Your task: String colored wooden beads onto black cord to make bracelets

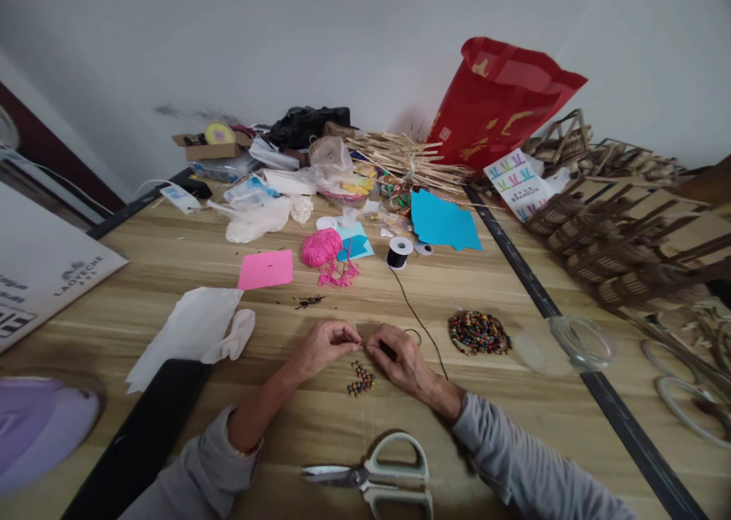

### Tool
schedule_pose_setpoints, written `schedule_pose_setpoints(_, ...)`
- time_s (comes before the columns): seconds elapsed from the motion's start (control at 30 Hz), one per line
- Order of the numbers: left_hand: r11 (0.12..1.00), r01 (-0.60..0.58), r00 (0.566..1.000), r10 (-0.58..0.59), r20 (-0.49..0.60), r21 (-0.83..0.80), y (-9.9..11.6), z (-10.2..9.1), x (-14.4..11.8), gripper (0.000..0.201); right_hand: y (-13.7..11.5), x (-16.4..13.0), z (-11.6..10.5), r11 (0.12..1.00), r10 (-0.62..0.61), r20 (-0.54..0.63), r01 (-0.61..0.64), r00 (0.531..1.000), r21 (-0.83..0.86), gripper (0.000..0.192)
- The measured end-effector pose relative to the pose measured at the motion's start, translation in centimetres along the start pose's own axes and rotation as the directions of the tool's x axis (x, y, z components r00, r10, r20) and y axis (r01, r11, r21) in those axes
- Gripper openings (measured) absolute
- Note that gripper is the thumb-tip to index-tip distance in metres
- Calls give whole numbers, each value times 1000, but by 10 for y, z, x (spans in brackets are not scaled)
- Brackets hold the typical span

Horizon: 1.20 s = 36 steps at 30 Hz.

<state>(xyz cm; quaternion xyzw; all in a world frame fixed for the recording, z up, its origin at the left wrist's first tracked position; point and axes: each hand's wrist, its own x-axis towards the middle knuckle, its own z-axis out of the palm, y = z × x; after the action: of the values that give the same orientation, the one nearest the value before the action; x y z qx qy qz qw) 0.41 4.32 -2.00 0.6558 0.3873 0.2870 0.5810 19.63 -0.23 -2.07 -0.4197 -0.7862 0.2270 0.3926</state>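
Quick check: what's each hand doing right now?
Left hand: fingers pinched shut, what they grip too small to tell.
Right hand: closed, pinching the black thread above the small bead cluster.

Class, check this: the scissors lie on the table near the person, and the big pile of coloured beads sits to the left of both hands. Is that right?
Not quite. In the head view the scissors do lie near the person, but the big bead pile sits to the right of both hands.

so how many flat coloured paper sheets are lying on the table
3 that I can see: a pink sheet left of the pink yarn, a small light blue sheet under and right of that yarn, and a bigger blue sheet by the red bag. More may hide in the clutter.
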Motion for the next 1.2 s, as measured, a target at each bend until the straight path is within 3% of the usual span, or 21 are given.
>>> schedule_pose_setpoints(1.2, 999, 1, 1000, -1, 1, 39, 2, 0, -1, 9, 1, 0, 1, 1000, 6, 11, -6, 1000, 5, 21)
